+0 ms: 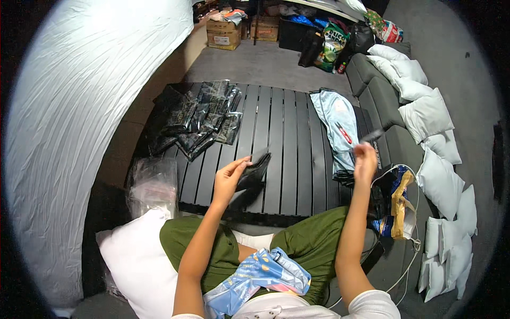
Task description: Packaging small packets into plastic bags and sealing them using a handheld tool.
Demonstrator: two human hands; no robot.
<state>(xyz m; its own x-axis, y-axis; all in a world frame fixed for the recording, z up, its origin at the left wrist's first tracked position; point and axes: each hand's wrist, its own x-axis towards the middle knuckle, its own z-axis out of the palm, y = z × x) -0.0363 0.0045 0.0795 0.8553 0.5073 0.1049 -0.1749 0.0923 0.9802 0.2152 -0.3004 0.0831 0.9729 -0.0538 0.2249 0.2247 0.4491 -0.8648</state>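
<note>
My left hand [231,181] is closed, its fingertips pinching the upper edge of a black packet [256,169] with a clear plastic edge. The packet hangs over the near part of the black slatted table [274,117]. Above the table's right side, my right hand [365,159] is closed on a thin, translucent strip [373,135], blurred, so its kind is unclear. Just left of that hand, a red-handled cutter [344,133] lies on a light blue cloth [330,114]. Black items in clear plastic bags [204,114] are heaped at the table's far left.
Clear plastic bags [153,183] lie at the table's near left corner. A blue printed pouch [260,279] rests on my lap. White pillows [427,114] line the grey sofa [380,101] on the right. A white cable [417,212] loops beside a blue and yellow bag [401,204].
</note>
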